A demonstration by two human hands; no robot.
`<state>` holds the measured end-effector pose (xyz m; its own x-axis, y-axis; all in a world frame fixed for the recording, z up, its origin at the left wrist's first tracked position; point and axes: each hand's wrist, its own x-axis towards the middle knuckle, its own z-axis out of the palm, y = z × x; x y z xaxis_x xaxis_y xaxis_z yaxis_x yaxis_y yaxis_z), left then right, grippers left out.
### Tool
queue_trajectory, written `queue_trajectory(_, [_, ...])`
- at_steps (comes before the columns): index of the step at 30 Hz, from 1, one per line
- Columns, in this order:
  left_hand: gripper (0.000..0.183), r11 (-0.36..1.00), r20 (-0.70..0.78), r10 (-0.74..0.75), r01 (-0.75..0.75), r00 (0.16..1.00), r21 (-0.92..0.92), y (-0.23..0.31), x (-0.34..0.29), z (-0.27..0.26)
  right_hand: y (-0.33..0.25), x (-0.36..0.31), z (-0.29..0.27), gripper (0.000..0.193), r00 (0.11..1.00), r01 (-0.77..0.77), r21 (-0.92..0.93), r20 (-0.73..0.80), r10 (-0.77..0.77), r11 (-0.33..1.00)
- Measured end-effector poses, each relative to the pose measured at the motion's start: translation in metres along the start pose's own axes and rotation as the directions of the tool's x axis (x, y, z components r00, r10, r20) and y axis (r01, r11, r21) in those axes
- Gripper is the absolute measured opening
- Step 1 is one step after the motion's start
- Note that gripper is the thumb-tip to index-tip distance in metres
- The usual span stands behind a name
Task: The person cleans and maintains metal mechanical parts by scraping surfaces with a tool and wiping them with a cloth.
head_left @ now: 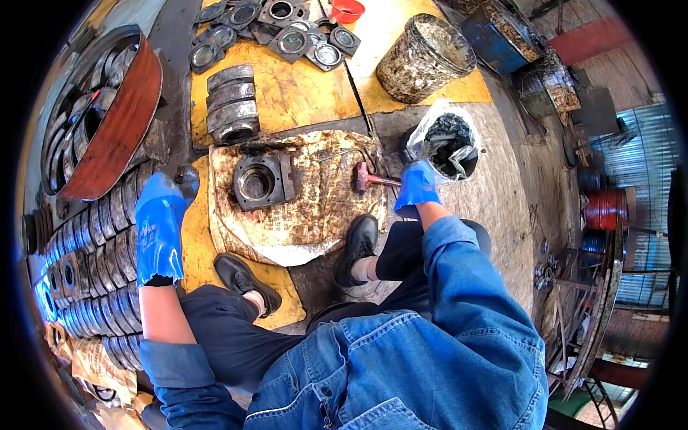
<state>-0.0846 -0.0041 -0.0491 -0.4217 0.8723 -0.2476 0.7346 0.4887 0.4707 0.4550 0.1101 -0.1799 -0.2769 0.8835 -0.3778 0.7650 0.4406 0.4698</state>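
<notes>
My left hand (163,218), in a blue glove with blackened fingers, hovers left of a stained sack, beside stacked metal parts. Its fingers curl together; what they hold, if anything, is too dark to make out. On the sack (322,215) lies a square dark metal block (259,181) with a round bore. A thin bent rod (338,153) lies behind it. My right hand (417,188), also blue-gloved, is at the near left rim of a bag-lined bucket (467,123) holding dark pieces. A red-headed hammer (364,177) points its handle at this glove; whether I grip it is unclear.
A red-brown metal ring (118,125) encloses curved parts at left. Rows of metal parts (97,251) stand below it. A short row of rings (233,104), loose square plates (292,41), a red bowl (347,10) and a grimy bucket (424,61) stand beyond the sack.
</notes>
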Motion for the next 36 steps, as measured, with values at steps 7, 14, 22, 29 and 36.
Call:
queue_trajectory(7, [0.029,0.969,-0.063,0.228,-0.220,0.972,0.116,0.023,0.001,0.015,0.012,-0.020,0.011,0.016,0.971,-0.112,0.204,-0.184,0.150,0.973])
queue_trajectory(14, [0.025,0.994,0.043,0.036,-0.032,0.998,-0.100,0.024,0.013,0.025,-0.024,0.001,-0.002,0.023,0.842,-0.189,0.872,-0.093,0.531,0.452])
queue_trajectory(22, [0.015,0.887,0.315,0.001,0.144,0.949,-0.439,0.028,0.004,0.038,-0.129,0.013,0.004,0.028,0.919,-0.167,0.759,-0.112,0.378,0.629])
queue_trajectory(29, [0.036,0.976,0.556,-0.053,0.160,0.830,-0.146,0.003,0.032,0.063,-0.211,0.006,0.060,0.037,0.975,-0.217,0.490,0.158,0.159,0.844])
queue_trajectory(36, [0.061,0.774,0.685,-0.165,0.524,0.710,-0.356,-0.070,0.068,0.146,-0.226,0.017,-0.006,0.040,0.988,-0.137,0.678,0.142,0.054,0.722])
